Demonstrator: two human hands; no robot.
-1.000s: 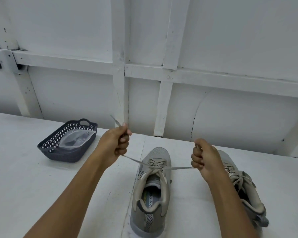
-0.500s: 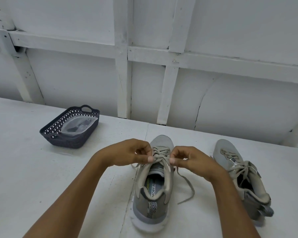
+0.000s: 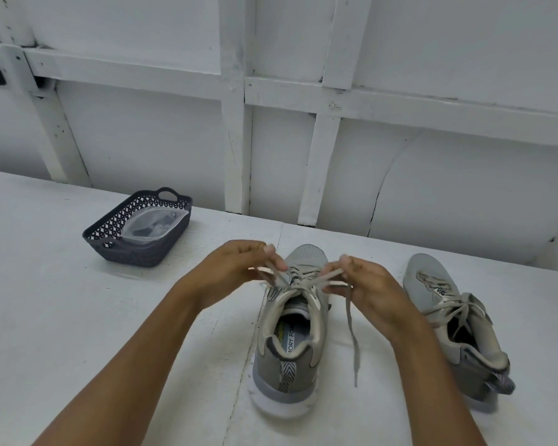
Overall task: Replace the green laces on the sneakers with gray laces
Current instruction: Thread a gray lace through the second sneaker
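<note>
- Two sneakers on the surface (image 3: 78, 317), right of one basket (image 3: 142, 254): nearer sneaker (image 3: 290, 358), insole reading "MORY FO", and farther sneaker (image 3: 432, 281).
- The left hand (image 3: 236, 272) and right hand (image 3: 372, 286) each pinch the nearer one's gray lace (image 3: 351, 329).

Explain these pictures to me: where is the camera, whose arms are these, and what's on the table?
No machine here: a person works bare-handed, filmed by a wide-angle camera worn on their head, looking forward and down. On the white table stand two sneakers. Over the nearer gray mesh sneaker, the left hand and right hand each pinch the flat gray lace, seemingly tying a bow; one lace end hangs beside the shoe. The second gray sneaker, to the right, looks already tied. Far left sits a dark perforated plastic basket holding a clear plastic bag.
</note>
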